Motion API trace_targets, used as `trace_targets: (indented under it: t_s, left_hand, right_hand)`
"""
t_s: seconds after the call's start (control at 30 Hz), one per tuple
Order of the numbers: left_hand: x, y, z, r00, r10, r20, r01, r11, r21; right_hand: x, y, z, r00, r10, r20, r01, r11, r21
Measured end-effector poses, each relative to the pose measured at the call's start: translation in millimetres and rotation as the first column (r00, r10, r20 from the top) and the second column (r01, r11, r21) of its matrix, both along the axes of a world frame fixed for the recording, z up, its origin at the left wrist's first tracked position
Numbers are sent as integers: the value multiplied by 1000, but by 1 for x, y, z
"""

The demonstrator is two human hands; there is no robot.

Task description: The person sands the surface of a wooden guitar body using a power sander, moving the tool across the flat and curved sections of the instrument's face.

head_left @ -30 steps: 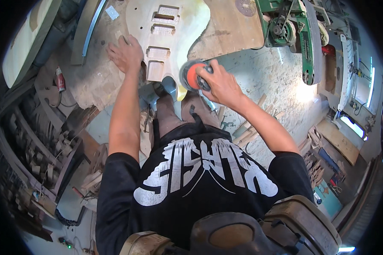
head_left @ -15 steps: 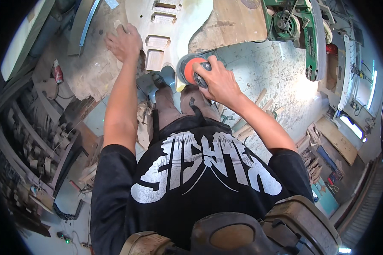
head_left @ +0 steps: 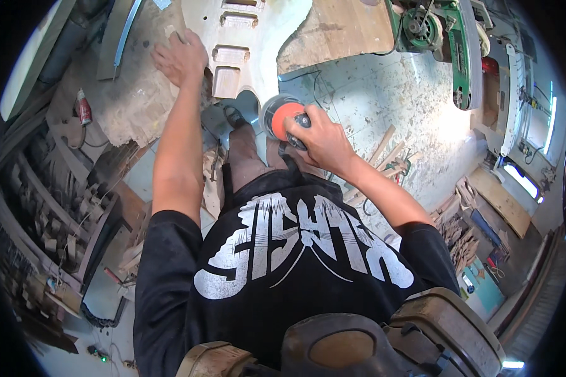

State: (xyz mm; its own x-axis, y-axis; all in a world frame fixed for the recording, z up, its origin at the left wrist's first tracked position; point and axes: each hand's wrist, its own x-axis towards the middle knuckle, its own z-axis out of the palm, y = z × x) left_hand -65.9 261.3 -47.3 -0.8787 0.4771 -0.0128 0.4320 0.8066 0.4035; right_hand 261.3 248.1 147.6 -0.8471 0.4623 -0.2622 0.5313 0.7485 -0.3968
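Note:
A pale wooden electric guitar body (head_left: 267, 47) with several routed cavities lies at the top of the view. My right hand (head_left: 324, 138) is closed round a round power sander (head_left: 283, 119) with an orange top and dark casing. The sander is over the near horn of the body and hides its tip; I cannot tell how firmly the disc touches the wood. Beside the body's left edge, my left hand (head_left: 182, 60) rests palm down with its fingers spread, near a small light piece whose kind I cannot make out.
The worn workbench (head_left: 135, 107) carries a blue-edged strip (head_left: 127, 38) at the far left. A red and white tube (head_left: 83, 108) lies near its corner. A green belt machine (head_left: 421, 31) stands at the far right. Wood offcuts (head_left: 462, 226) are piled right.
The sander in my right hand has come nearer to me, covering the horn's tip that showed before. My left hand stays beside the guitar body, and the view has shifted slightly.

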Motion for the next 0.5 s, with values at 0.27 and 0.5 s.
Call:
trace_targets:
  t_s: [0.27, 0.5]
  left_hand:
    - [-5, 2, -3, 1000, -3, 3, 3, 1000, -15]
    - [-3, 5, 1, 1000, -14, 12, 13, 1000, 12]
  right_hand:
    - [-4, 4, -4, 996, -77, -44, 80, 994, 78]
    - [-17, -1, -7, 993, -84, -88, 91, 994, 68]
